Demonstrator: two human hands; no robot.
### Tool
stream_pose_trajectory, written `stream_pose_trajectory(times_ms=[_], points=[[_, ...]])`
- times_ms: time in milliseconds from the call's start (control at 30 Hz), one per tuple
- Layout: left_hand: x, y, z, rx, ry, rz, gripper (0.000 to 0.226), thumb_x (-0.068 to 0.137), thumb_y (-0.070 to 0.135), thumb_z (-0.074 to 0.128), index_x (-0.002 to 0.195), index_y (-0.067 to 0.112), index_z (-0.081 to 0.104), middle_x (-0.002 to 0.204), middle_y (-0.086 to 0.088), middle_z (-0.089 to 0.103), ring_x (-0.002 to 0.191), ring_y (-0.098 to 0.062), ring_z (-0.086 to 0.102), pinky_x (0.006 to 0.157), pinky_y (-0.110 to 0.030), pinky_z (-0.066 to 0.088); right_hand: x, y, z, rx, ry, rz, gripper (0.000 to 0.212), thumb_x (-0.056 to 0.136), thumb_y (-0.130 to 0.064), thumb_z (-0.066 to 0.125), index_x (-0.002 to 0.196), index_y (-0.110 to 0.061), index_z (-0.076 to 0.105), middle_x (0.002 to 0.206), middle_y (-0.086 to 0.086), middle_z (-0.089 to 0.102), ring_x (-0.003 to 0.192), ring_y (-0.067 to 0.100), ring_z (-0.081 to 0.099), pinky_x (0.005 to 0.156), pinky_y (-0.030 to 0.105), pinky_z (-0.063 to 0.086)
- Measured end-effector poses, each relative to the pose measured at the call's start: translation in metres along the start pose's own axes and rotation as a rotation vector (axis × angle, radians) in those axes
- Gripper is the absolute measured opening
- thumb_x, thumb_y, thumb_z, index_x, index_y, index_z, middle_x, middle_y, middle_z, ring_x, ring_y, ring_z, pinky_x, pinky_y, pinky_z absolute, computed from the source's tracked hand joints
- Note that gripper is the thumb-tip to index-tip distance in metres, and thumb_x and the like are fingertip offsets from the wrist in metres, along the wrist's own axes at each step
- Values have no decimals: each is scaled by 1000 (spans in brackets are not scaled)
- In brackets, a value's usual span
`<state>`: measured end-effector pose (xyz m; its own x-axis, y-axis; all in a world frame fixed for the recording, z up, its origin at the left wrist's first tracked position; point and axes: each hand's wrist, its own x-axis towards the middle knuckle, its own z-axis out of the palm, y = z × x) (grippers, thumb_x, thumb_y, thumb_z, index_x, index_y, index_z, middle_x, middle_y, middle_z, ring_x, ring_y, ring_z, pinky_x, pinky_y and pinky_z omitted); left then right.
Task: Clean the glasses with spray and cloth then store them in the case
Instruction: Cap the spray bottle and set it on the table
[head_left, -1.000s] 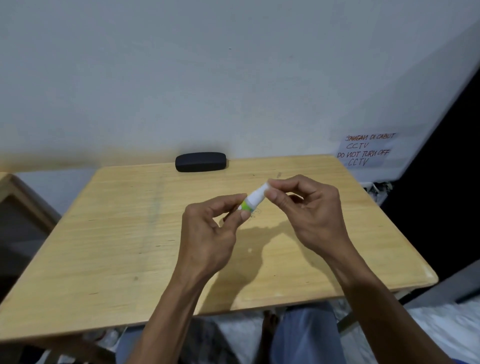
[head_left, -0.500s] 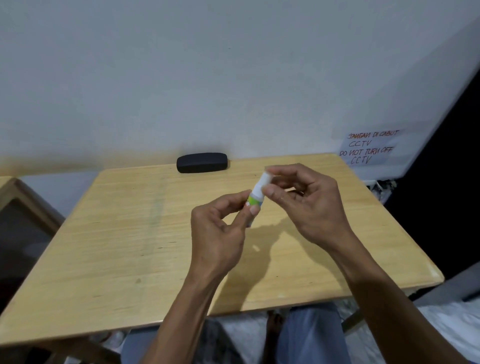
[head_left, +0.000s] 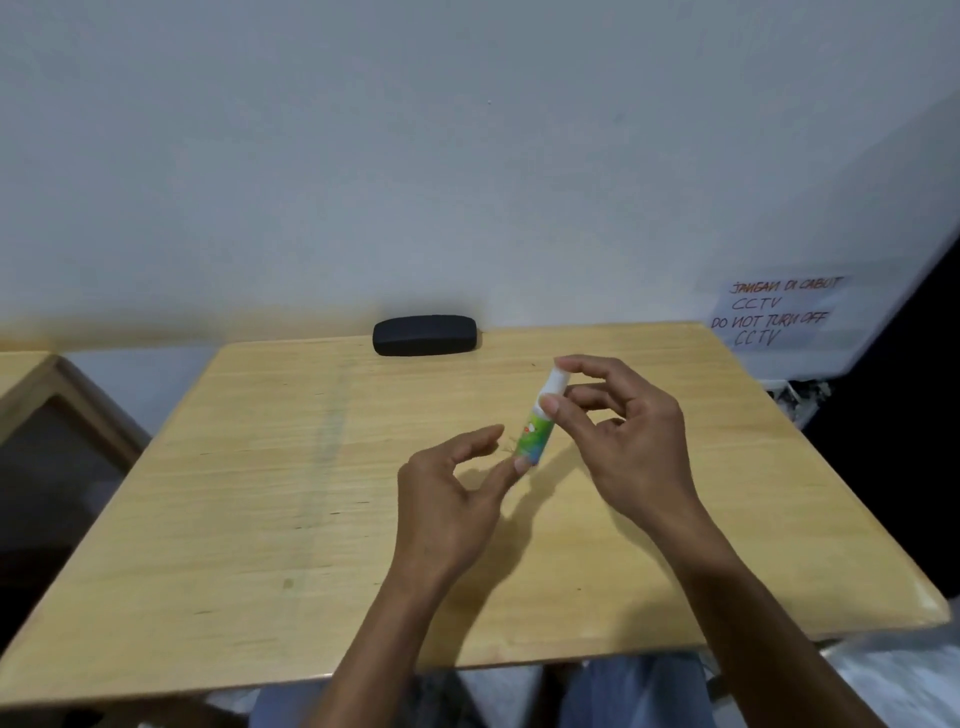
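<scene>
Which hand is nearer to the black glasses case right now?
Right. The right hand, pinching the spray bottle, sits in front of and right of the glasses case; the left hand is lower in the view, nearer the person.

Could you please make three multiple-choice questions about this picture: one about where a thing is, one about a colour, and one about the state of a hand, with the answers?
1. Where is the black case?
A. At the far edge of the table, near the wall
B. In the person's lap
C. At the near right corner of the table

2. What colour is the label on the spray bottle?
A. Red
B. Mostly green
C. Black

3. What is the right hand doing?
A. Lying flat on the table
B. Holding the case
C. Pinching the white top of the spray bottle

Answers:
1 A, the case lies at the table's back edge, by the wall.
2 B, the lower body shows a green label under a white cap.
3 C, thumb and forefinger close on the bottle's top, while the left hand touches only its bottom end.
</scene>
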<state>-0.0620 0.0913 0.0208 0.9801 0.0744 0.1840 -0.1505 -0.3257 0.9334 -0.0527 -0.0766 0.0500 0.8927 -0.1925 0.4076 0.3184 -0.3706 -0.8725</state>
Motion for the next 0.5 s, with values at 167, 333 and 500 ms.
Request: stream_pose_trajectory(times_ms=[167, 333, 500], points=[[42, -42, -9, 560, 2, 46, 59, 93, 50, 53, 145, 21, 45, 152, -5, 44, 140, -21, 40, 112, -36, 32, 31, 38, 6, -97, 129, 34, 28, 84, -24, 80, 110, -30, 71, 79, -11, 71, 85, 0, 67, 67, 23, 49], [86, -67, -3, 907, -95, 9, 58, 98, 52, 27, 150, 27, 30, 162, -3, 23, 151, -24, 13, 121, -48, 15, 78, 63, 26, -151, 185, 22, 27, 86, -22, 78, 111, -25, 71, 81, -10, 70, 84, 4, 67, 82, 33, 57], [96, -78, -1, 941, -134, -15, 60, 97, 55, 19, 150, 29, 28, 163, -4, 20, 152, -24, 8, 121, -52, 9, 127, 80, 52, -258, 156, -12, 25, 90, -28, 71, 114, -30, 68, 96, 1, 75, 94, 16, 70, 81, 41, 58]])
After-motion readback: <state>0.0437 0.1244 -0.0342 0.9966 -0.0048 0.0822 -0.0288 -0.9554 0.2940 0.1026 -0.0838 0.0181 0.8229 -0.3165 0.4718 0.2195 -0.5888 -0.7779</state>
